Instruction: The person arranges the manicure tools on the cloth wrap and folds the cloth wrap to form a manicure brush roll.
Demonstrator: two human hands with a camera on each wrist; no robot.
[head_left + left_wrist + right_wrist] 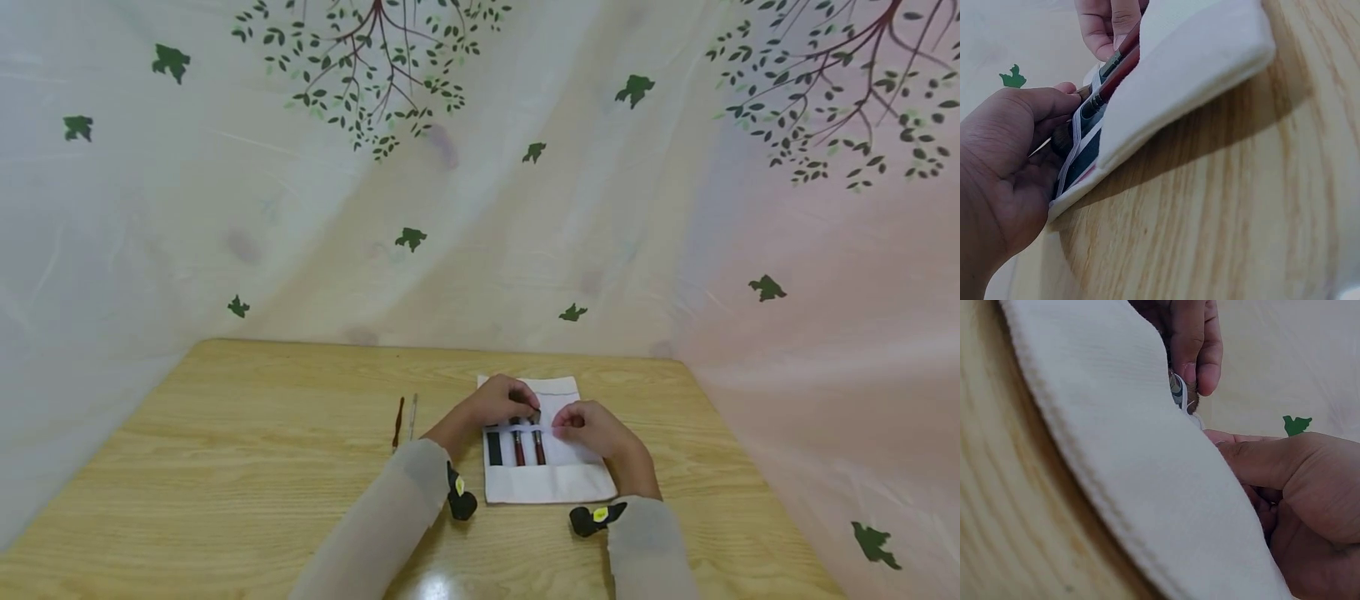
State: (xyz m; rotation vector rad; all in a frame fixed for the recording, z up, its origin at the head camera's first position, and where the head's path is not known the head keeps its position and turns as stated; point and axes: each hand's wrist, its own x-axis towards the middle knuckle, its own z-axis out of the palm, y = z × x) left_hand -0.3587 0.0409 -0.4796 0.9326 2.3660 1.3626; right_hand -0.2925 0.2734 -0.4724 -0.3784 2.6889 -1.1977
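Observation:
A white cloth brush roll (551,485) lies unfolded on the table, with a pocket along its near edge. Two brushes with dark red handles, one left (519,450) and one right (539,450), stand in the pocket beside a flat dark item (494,448). Across them runs a white elastic band (1077,128). My left hand (498,402) reaches over the brush heads, thumb and fingers pinching the right brush near its bristles. To its right, my right hand (596,429) pinches the elastic band with thumb and forefinger; in the right wrist view cloth partly hides those fingertips.
Left of the roll, a slim red-brown tool (398,423) and a thin pale stick (412,415) lie on the wooden table (285,450). A pale curtain (480,283) with printed leaves and birds hangs behind the table and along its sides.

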